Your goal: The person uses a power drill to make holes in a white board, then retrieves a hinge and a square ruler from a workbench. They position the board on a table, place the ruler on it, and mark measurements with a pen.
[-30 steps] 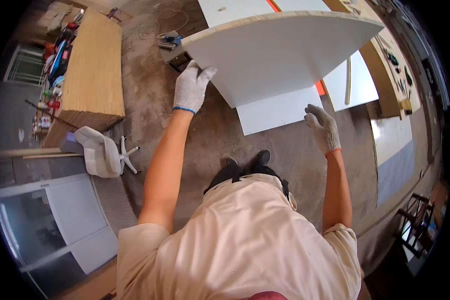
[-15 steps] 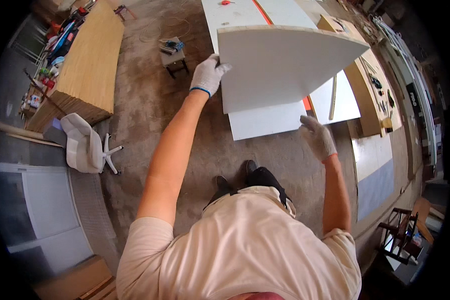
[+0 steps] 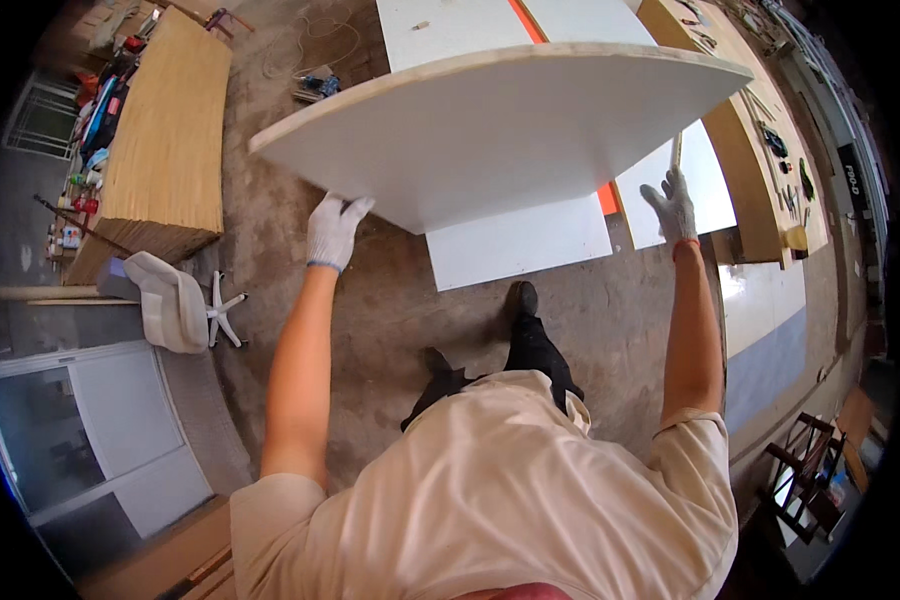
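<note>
A large white panel (image 3: 500, 130) with a pale raw edge stands tilted above other white boards, spanning the upper middle. My left hand (image 3: 335, 230), in a white knit glove, grips its lower left edge, thumb across the near side. Beneath the panel lies a flat white board (image 3: 520, 245). My right hand (image 3: 674, 208), also gloved, is off the panel to its right, fingers spread. It hovers over another white board (image 3: 715, 190), in front of a thin wooden strip (image 3: 678, 150); whether it touches the strip I cannot tell.
A tall stack of plywood sheets (image 3: 170, 140) and a beige swivel chair (image 3: 168, 305) stand at left. On the right is a wooden bench (image 3: 755, 150) with hand tools. A small stool with tools (image 3: 317, 88) sits behind the panel's left end. Dark wooden chair (image 3: 805, 475) at lower right.
The panel has turned, its left end swinging out to the left. My left hand has moved left and down along with it. My right hand has shifted right and up.
</note>
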`<state>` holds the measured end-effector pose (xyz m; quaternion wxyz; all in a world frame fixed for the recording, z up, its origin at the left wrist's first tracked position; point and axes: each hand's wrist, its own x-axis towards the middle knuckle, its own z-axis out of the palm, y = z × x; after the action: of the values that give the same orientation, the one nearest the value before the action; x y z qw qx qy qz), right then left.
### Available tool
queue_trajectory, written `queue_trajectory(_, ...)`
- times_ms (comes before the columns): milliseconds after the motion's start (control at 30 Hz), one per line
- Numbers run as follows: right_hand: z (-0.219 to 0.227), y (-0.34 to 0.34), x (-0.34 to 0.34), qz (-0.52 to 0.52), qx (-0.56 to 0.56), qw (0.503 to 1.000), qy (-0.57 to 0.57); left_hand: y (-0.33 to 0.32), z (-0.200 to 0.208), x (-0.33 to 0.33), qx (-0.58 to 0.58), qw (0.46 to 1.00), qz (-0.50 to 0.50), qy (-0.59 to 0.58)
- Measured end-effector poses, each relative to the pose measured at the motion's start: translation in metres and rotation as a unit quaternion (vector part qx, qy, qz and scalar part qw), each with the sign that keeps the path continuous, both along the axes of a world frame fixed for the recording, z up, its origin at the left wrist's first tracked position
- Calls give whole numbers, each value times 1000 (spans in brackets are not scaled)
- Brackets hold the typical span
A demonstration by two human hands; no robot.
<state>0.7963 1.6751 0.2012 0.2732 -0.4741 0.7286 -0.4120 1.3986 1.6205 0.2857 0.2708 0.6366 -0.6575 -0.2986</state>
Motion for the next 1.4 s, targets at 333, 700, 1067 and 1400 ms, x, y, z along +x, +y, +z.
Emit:
queue_trajectory(333,-51,-114,-42,162,29,986,-2,-25,-112,-19,126,977,58,163)
queue_trajectory(700,-110,-79,-61,14,135,972,191,-6,-165,-40,73,937,268,210)
queue_trajectory(1067,-312,-80,-15,-18,354,916,188,6,-359,-43,290,906,305,54)
queue_trajectory(1400,-384,-13,-48,40,373,907,193,33,-404,-49,307,904,283,94)
